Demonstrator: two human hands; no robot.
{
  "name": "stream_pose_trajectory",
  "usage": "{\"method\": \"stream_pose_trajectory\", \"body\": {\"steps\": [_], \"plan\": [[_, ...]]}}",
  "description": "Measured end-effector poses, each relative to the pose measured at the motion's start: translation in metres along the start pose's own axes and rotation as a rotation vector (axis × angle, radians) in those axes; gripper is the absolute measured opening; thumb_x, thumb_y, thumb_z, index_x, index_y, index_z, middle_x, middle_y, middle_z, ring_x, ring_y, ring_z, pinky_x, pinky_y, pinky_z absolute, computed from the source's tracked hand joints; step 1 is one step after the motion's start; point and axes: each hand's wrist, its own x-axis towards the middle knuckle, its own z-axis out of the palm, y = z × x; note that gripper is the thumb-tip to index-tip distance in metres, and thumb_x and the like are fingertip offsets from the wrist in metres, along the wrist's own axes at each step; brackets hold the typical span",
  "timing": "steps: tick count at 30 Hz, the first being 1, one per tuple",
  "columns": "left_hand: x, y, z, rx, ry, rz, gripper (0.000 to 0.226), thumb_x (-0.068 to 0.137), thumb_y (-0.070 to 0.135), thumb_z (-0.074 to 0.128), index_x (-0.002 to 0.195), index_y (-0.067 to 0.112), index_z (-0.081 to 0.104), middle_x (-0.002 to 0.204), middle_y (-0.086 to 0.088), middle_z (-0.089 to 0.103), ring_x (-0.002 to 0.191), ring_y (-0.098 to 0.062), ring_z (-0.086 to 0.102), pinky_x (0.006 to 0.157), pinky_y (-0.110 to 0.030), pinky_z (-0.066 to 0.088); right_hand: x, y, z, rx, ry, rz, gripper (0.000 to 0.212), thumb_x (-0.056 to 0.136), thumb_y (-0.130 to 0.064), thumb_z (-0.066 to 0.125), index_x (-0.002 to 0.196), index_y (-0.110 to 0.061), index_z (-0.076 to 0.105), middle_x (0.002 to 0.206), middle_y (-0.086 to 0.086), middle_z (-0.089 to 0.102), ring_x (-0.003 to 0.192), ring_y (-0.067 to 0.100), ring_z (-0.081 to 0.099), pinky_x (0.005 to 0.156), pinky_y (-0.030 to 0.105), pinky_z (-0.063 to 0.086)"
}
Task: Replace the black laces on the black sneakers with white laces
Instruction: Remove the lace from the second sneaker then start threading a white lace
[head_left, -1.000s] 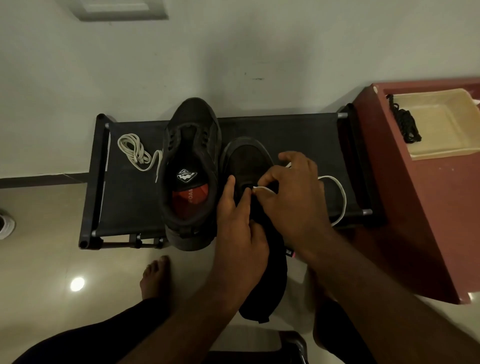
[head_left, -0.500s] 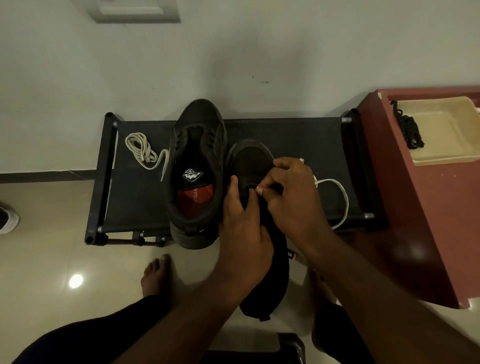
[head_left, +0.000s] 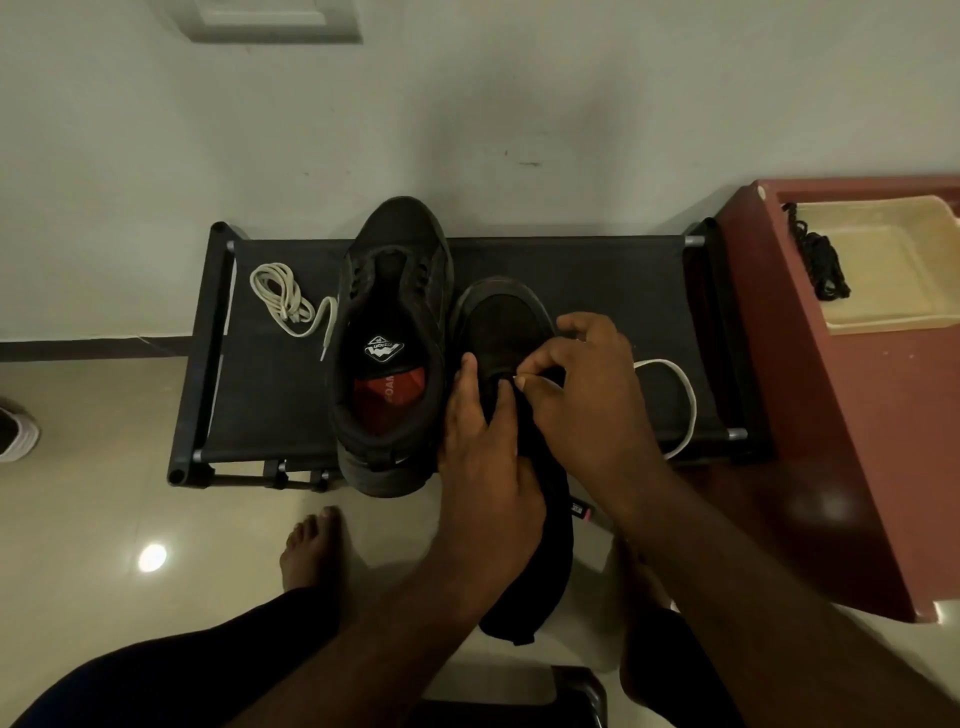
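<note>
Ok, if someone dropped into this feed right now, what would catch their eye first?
Two hands meet over the right sneaker at the rack's front: the right hand pinches a white lace, the left hand grips the shoe. Next, the left sneaker gapes unlaced, red insole showing, a coiled lace beside it; black laces lie at the tray's edge, far right.

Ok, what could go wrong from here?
The sneaker being laced overhangs the rack's front edge; if the left hand eases off, it could tip. The white lace pinched by the right hand trails in a loose loop near the rack's corner and might snag.
</note>
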Motion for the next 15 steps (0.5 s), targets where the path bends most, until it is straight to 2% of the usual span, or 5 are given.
{"method": "stream_pose_trajectory", "body": {"steps": [3,4,8,12,15], "plan": [[-0.001,-0.002,0.001,-0.01,0.01,-0.002,0.064,0.089,0.022,0.029,0.153,0.015,0.03,0.165,-0.001,-0.006,0.146,-0.005,-0.01,0.114,-0.019,-0.005,0.0,-0.002,0.004,0.048,0.017,-0.023,0.008,0.087,-0.01,0.072,0.086,-0.018,0.074,0.127,-0.002,0.05,0.129,0.014,0.042,0.102,0.03,0.04],[-0.001,-0.003,0.002,-0.016,0.017,-0.001,0.064,0.089,0.021,0.03,0.153,0.015,0.03,0.165,0.001,-0.006,0.146,-0.003,-0.011,0.113,-0.017,-0.005,0.0,-0.002,0.004,0.061,0.023,-0.032,0.008,0.087,-0.01,0.072,0.086,-0.017,0.074,0.126,-0.002,0.05,0.128,0.014,0.043,0.101,0.03,0.041],[-0.003,-0.004,0.003,-0.087,0.03,-0.01,0.065,0.087,0.018,0.032,0.153,0.018,0.032,0.16,0.013,-0.007,0.146,0.002,-0.011,0.116,-0.018,-0.002,-0.002,0.002,-0.006,-0.023,0.027,-0.05,0.003,0.085,-0.024,0.076,0.087,-0.025,0.074,0.129,-0.002,0.05,0.127,0.013,0.039,0.104,0.047,0.042],[-0.004,-0.003,0.004,-0.088,0.018,-0.011,0.064,0.088,0.016,0.033,0.152,0.018,0.034,0.164,0.005,-0.005,0.148,-0.002,-0.009,0.12,-0.027,0.002,-0.004,0.004,-0.012,-0.084,0.004,-0.074,0.004,0.087,-0.024,0.072,0.087,-0.02,0.072,0.131,-0.003,0.048,0.128,0.013,0.038,0.104,0.046,0.04],[-0.003,-0.005,0.005,-0.1,0.023,-0.004,0.061,0.091,0.019,0.035,0.151,0.021,0.035,0.163,0.008,-0.005,0.149,-0.003,-0.009,0.12,-0.027,0.002,-0.004,0.0,-0.002,-0.113,0.004,-0.111,0.006,0.09,-0.016,0.067,0.089,-0.014,0.072,0.131,0.001,0.05,0.126,0.016,0.041,0.103,0.042,0.04]]}}
